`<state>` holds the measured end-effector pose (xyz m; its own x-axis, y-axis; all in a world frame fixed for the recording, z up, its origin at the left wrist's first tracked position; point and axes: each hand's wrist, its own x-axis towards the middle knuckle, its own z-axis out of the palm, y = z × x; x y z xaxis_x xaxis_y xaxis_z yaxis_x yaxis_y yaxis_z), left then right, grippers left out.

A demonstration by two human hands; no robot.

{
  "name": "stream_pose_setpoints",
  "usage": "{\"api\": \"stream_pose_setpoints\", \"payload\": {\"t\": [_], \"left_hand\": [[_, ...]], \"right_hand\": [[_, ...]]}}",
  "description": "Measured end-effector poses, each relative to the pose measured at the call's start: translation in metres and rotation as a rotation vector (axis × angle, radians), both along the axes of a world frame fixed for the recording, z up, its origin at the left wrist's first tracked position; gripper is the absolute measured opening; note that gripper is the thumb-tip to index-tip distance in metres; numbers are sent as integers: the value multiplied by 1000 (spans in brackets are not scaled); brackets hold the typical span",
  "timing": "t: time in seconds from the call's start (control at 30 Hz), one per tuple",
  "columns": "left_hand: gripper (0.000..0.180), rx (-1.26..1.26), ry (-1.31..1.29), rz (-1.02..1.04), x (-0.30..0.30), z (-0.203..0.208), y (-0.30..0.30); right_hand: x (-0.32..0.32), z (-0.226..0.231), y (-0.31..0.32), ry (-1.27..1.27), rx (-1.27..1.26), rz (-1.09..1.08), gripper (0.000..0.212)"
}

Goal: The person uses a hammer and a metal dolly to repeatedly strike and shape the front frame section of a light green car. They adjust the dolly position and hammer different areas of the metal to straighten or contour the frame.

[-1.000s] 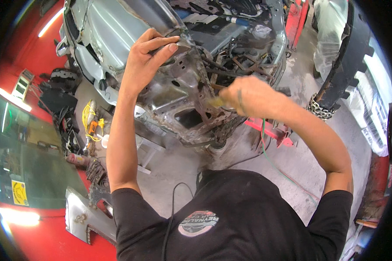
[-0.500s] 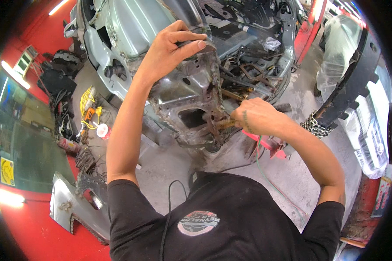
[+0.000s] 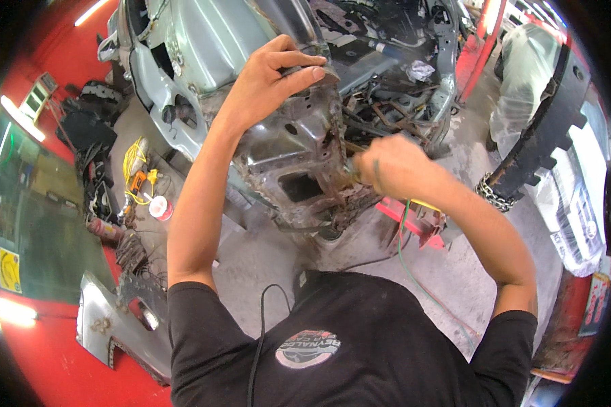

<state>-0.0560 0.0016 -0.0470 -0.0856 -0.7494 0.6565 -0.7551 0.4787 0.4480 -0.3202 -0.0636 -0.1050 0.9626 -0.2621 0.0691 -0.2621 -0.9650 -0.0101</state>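
So the thing being worked on is that bare, rusty grey sheet-metal corner of the stripped car body (image 3: 299, 159), and it sits straight ahead of the person, between both arms, with its long edge running roughly up-and-down in the view. The left hand (image 3: 271, 74) is up top, fingers curled over the upper edge of the panel and clamped on it like a brace. The right hand (image 3: 390, 166) is lower and off to the right side, closed into a fist around some slim tool whose tip I can't really make out because it's blurred; it's pressed right up against the panel's ragged right edge near the rectangular cut-out. A thin green hose (image 3: 404, 251) trails down from that fist toward the concrete floor (image 3: 265, 254). The right hand is nearer the seam, with the work lying to its left.
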Motion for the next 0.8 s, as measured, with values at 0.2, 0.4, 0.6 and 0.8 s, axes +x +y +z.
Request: {"api": "stream_pose_setpoints", "payload": {"t": [0.2, 0.4, 0.6, 0.8], "left_hand": [[31, -18, 3, -35, 3, -3, -6], [30, 17, -10, 19, 1, -1, -1], [31, 32, -3, -19, 3, 0, -4], [31, 23, -5, 19, 1, -2, -2]], "right_hand": [[6, -2, -2, -369, -4, -72, 19], [1, -6, 1, 101, -34, 58, 18], [3, 21, 0, -260, 46, -35, 17], [-11, 5, 5, 92, 30, 25, 14]]}}
